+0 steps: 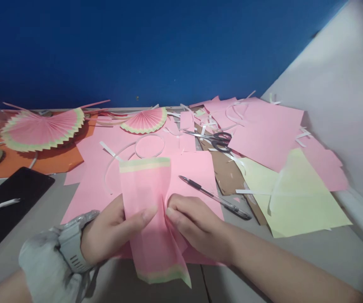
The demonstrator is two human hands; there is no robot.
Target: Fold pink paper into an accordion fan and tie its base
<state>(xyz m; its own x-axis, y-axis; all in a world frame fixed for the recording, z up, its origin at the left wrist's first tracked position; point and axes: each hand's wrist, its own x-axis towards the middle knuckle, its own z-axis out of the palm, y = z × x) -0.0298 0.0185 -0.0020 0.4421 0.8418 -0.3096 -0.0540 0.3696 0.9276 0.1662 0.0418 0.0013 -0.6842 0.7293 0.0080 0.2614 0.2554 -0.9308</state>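
Between my hands is a pink sheet of paper (145, 189) with pale yellow and green bands along its top and bottom ends. My left hand (115, 229) grips its left side, thumb on the front and fingers hidden behind. With thumb and bent fingers, my right hand (197, 223) pinches the right edge, where a crease runs and the lower corner flares out. Larger pink paper (194, 164) lies beneath. Just beyond my right hand rests a black pen (214, 197).
Scissors (216, 138) lie among white paper strips at the back. Two pleated watermelon-coloured fans, one larger (44, 130) and one smaller (145, 120), sit at the left and centre back. A dark phone (14, 206) is at left, pale green paper (308, 202) at right. A blue wall (169, 50) stands behind.
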